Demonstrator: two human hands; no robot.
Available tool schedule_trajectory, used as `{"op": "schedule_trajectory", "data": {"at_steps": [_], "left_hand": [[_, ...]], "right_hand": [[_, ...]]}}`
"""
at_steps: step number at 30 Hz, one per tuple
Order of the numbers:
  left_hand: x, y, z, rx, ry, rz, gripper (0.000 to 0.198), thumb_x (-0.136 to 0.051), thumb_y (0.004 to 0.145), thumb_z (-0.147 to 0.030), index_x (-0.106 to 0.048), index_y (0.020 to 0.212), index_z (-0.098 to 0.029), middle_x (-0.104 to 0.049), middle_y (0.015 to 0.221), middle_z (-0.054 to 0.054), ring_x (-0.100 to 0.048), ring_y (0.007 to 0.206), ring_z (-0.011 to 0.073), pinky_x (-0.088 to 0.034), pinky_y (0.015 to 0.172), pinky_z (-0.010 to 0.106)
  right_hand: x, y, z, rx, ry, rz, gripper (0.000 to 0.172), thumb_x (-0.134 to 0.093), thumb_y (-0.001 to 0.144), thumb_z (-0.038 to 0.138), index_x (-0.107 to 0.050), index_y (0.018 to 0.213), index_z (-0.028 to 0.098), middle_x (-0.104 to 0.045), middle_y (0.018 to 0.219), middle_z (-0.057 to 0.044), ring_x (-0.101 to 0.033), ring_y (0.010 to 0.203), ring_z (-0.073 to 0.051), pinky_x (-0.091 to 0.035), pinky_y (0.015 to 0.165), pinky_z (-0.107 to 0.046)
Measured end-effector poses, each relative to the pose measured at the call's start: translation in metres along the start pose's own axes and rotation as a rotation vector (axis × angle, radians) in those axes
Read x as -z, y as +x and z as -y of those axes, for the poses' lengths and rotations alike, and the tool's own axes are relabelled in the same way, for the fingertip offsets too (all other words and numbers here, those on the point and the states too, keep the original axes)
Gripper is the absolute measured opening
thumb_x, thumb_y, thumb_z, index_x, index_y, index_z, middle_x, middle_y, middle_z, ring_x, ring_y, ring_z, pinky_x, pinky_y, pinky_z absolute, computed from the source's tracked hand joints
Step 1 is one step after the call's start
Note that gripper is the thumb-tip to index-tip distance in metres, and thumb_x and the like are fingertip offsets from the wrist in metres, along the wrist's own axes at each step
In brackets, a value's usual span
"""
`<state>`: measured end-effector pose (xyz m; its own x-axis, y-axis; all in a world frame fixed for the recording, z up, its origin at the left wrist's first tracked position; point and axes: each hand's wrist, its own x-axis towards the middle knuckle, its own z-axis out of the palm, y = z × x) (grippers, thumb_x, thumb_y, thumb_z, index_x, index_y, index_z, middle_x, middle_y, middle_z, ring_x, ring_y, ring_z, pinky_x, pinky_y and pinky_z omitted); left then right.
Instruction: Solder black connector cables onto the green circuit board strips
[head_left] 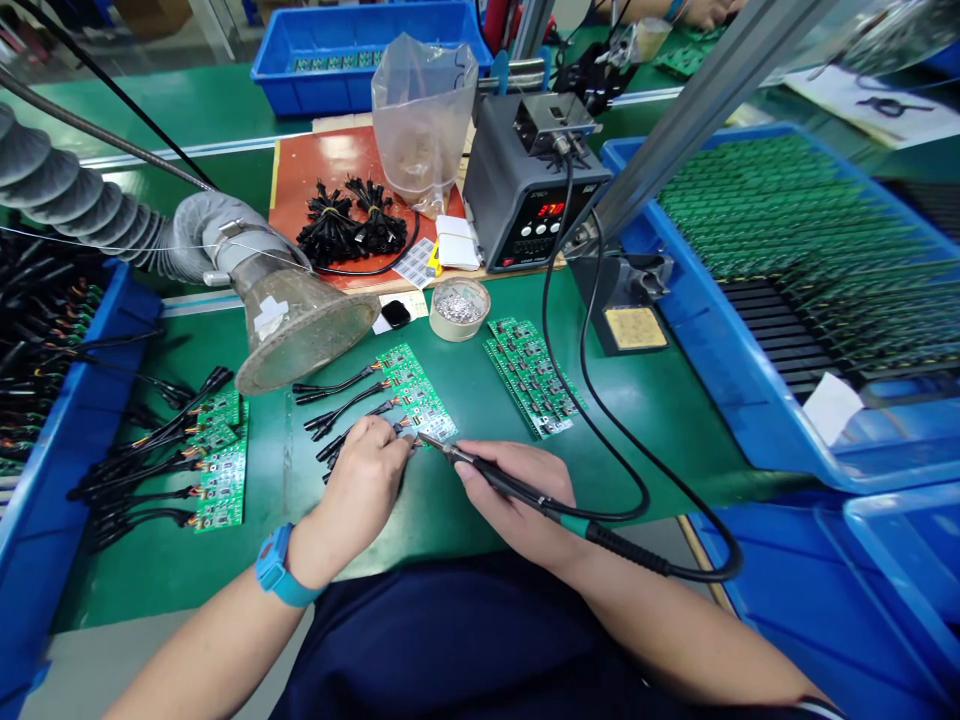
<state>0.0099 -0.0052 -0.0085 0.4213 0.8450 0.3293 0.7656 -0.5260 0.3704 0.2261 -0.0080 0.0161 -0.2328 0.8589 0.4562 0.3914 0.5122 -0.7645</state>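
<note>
My right hand [517, 495] is closed around a soldering iron [495, 478], its tip touching the near end of a green circuit board panel [414, 392] on the green mat. My left hand [365, 470] is pinched on a black cable [334, 450] at that same near end of the panel, beside the iron tip. Several black cables [337, 400] hang off the panel's left side. A blue band [279, 570] sits on my left wrist.
A fume extraction hood [300, 320] hangs over the mat at left. Behind stand the soldering station [525, 190], a tin of solder bits [459, 308], another board panel [534, 375] and cable bundles [349, 225]. Finished boards with cables [217, 465] lie left. Blue bins [787, 290] flank both sides.
</note>
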Motion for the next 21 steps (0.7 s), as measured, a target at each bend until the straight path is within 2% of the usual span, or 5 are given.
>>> {"op": "schedule_trajectory", "data": {"at_steps": [4, 9, 17, 21], "left_hand": [[-0.001, 0.000, 0.000, 0.009, -0.004, 0.007, 0.030, -0.048, 0.104, -0.016, -0.070, 0.083, -0.014, -0.054, 0.079, 0.005, -0.049, 0.081, 0.0204, -0.048, 0.072, 0.033], [-0.001, 0.001, 0.000, 0.001, 0.024, -0.005, 0.025, -0.051, 0.103, -0.016, -0.072, 0.088, -0.013, -0.053, 0.078, 0.004, -0.049, 0.080, 0.0198, -0.047, 0.071, 0.032], [-0.003, -0.001, 0.000, 0.023, 0.027, 0.004, 0.030, -0.050, 0.104, -0.016, -0.071, 0.083, -0.013, -0.053, 0.078, 0.005, -0.049, 0.080, 0.0197, -0.046, 0.071, 0.032], [-0.002, 0.000, -0.002, 0.038, 0.018, 0.020, 0.031, -0.049, 0.104, -0.016, -0.072, 0.083, -0.012, -0.054, 0.078, 0.005, -0.049, 0.080, 0.0204, -0.047, 0.072, 0.033]], "right_hand": [[-0.001, 0.000, 0.000, 0.006, 0.000, -0.001, 0.012, -0.067, 0.095, 0.018, -0.072, 0.105, 0.022, -0.080, 0.090, -0.002, -0.077, 0.074, -0.016, -0.064, 0.073, -0.027], [-0.001, -0.001, -0.001, 0.007, -0.023, 0.010, 0.013, -0.067, 0.094, 0.017, -0.072, 0.105, 0.022, -0.080, 0.092, -0.003, -0.078, 0.077, -0.017, -0.065, 0.077, -0.029], [0.006, 0.000, 0.003, 0.027, -0.030, -0.053, 0.015, -0.067, 0.093, 0.015, -0.073, 0.105, 0.021, -0.079, 0.085, -0.002, -0.075, 0.069, -0.015, -0.063, 0.068, -0.027], [0.010, 0.002, 0.005, 0.021, -0.038, -0.044, 0.014, -0.067, 0.093, 0.016, -0.073, 0.104, 0.021, -0.079, 0.082, -0.001, -0.075, 0.067, -0.016, -0.063, 0.068, -0.027]]}}
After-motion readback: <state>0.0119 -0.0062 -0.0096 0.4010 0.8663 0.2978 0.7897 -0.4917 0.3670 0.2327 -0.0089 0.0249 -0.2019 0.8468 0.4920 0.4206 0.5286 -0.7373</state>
